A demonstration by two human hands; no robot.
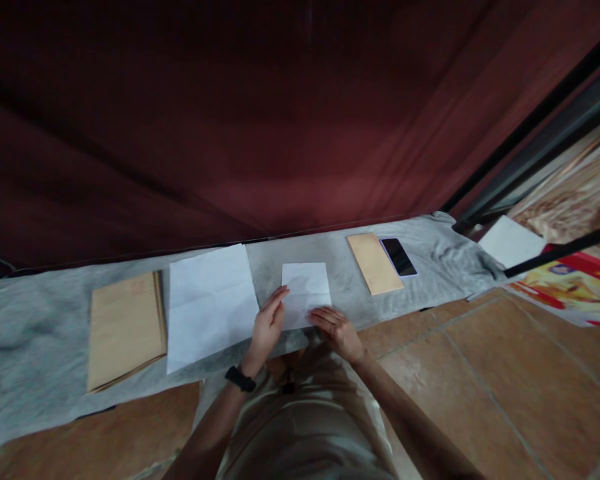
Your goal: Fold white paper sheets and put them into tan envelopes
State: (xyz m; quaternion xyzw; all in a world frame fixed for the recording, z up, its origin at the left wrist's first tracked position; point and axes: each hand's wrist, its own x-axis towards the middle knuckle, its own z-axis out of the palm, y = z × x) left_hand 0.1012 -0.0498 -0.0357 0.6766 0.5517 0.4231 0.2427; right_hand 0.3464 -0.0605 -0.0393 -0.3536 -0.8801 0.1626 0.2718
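A folded sheet of white paper (306,279) with a crease across it lies in front of me on the grey cloth. My left hand (269,321) rests at its left edge, fingers stretched out, the side of the hand against the paper. On the lower right part of the sheet my right hand (338,332) lies with its fingers extended flat. Left of my hands is a stack of larger white sheets (210,303) with faint fold lines. Right of them is a small tan envelope (375,263).
Several brown envelopes (125,330) are stacked at the left. A phone (399,257) with a dark screen sits beside the tan envelope. The narrow grey-covered surface (25,353) runs along a dark red curtain (290,133). A red and yellow box (575,287) stands at the right, above the tiled floor.
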